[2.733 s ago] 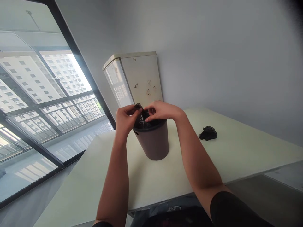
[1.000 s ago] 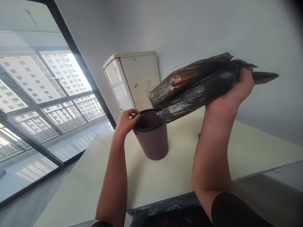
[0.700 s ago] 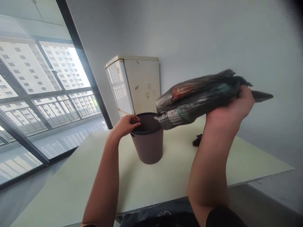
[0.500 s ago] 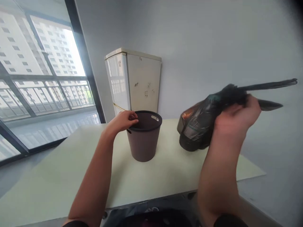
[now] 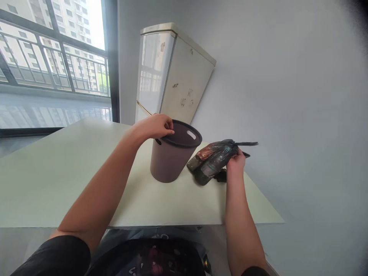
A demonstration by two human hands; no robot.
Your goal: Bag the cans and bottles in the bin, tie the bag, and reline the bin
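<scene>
A mauve plastic bin (image 5: pixel 169 159) with a dark rim stands on the pale table (image 5: pixel 57 172). My left hand (image 5: pixel 155 125) grips the bin's near-left rim, fingers curled over it. To the right of the bin lies a full black trash bag (image 5: pixel 211 160) on the tabletop, its knotted top pointing right. My right hand (image 5: pixel 236 161) is closed on the tied end of that bag. A small black crumpled thing (image 5: pixel 221 176) peeks out just under the bag, by my right wrist.
A white fridge (image 5: pixel 175 76) stands behind the table against the grey wall. A large window with a dark frame (image 5: pixel 113 57) fills the left. The table's right edge (image 5: pixel 267 203) lies close to my right arm. A dark open bag (image 5: pixel 152 257) sits below the table's front edge.
My right hand lifted the tied black bag out of the bin, swung it right and lowered it onto the table beside the bin. My left hand stayed on the rim. The view turned.
</scene>
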